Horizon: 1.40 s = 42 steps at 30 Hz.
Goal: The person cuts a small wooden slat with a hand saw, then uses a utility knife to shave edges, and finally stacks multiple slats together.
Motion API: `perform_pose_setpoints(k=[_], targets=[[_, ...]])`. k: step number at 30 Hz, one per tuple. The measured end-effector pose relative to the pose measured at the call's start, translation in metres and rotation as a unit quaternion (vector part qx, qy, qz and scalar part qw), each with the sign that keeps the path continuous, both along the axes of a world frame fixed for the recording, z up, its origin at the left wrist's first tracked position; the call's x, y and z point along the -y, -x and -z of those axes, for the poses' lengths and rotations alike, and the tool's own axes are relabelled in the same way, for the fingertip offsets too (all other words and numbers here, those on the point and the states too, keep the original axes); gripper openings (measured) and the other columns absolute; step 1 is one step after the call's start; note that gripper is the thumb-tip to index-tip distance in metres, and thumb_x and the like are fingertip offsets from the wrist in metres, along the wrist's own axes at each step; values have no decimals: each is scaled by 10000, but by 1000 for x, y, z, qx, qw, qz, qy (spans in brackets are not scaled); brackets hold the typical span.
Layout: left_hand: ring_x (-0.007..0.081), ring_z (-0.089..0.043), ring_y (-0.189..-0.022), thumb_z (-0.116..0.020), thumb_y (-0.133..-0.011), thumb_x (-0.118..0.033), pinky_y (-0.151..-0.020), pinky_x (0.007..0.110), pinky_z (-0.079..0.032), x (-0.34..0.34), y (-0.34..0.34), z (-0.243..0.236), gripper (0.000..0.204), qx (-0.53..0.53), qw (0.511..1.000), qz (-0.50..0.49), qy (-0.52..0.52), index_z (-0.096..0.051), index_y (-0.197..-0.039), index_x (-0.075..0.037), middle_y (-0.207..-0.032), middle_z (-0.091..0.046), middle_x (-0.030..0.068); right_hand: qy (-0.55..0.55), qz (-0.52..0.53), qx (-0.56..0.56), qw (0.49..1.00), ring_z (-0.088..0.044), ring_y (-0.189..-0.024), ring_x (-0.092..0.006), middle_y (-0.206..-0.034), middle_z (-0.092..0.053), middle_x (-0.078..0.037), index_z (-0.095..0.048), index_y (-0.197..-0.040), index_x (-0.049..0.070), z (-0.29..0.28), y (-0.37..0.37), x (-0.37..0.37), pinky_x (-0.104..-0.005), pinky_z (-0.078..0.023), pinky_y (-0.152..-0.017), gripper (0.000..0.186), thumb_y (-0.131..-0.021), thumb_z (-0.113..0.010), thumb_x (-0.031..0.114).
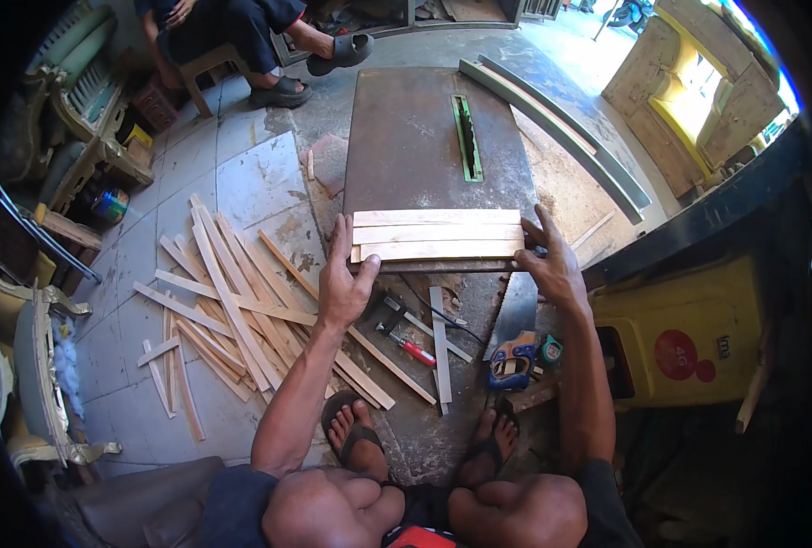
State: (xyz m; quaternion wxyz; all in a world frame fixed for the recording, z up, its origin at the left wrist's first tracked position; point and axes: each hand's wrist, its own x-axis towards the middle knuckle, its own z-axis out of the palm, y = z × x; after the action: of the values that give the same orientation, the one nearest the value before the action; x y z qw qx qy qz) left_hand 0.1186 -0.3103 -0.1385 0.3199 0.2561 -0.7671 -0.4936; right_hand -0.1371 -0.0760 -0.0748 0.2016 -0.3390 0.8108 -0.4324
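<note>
Okay, pale wood strips (438, 235) lie side by side across the near edge of the brown tabletop (401, 137), left hand (344, 283) at one end, right hand (556, 265) at the other. Fingers and thumb of each stand apart, touching the strip ends; can't tell if they're actually clamped on. Tabletop looks worn and dusty, with a green-edged slot (467, 146) farther back; long metal rail (561, 128) along its right side. Floor (182, 178) is pale tile at left, stained. Loose sticks (251, 315) heaped there, crisscrossed. Just below the tabletop: clamp (410, 347) with red handle, handsaw (513, 315), small green tape measure (552, 348). Yellow plastic piece (680, 320) at right. Carved chair frames (50, 370) along the left; another person (246, 36) sits upper left on a stool (212, 71), in dark sandals. Bright light upper right.
</note>
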Motion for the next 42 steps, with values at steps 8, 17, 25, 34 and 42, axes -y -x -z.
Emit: perform_pose_setpoints(k=[8,17,25,34,42], targets=[[239,-333,-1529,-667,-988,-99,-1254,344,-230,-3,2,0,828,-41,998,15,-41,-159,-1610,103,-1659,-338,213,19,1,35,999,-656,-1249,-299,-1449,-623,-176,-262,-1611,-20,-3,6,-3,-366,-488,-1076,889,-812,-641,71],[240,-339,-1526,-699,-991,-119,-1250,345,-244,0,0,2,836,-22,999,20,-16,-178,-1613,86,-1666,-324,211,14,-2,44,999,-630,-1257,-258,-1504,-574,-189,-227,-1622,-27,3,6,-4,-353,-455,-1106,914,-813,-648,43],[245,-382,-1503,-724,-984,-158,-1234,348,-283,4,-4,7,820,10,1000,1,24,-239,-1598,91,-1647,-362,217,1,-6,21,1000,-667,-1229,-291,-1455,-622,-153,-263,-1606,-30,-8,1,-2,-354,-492,-1081,918,-795,-684,59],[267,-415,-1485,-732,-967,-141,-1222,353,-309,-1,4,6,797,28,997,-17,73,-283,-1581,98,-1617,-401,245,-7,-14,16,1000,-659,-1245,-276,-1436,-637,-142,-296,-1596,-20,-2,18,-6,-347,-483,-1093,935,-774,-736,47],[360,-389,-1501,-767,-921,-176,-1237,405,-311,-1,1,15,847,3,990,-63,127,-301,-1604,6,-1595,-404,287,42,-6,74,996,-660,-1128,-262,-1450,-594,-234,-289,-1610,-26,-5,-5,-3,-387,-566,-948,928,-800,-724,102]])
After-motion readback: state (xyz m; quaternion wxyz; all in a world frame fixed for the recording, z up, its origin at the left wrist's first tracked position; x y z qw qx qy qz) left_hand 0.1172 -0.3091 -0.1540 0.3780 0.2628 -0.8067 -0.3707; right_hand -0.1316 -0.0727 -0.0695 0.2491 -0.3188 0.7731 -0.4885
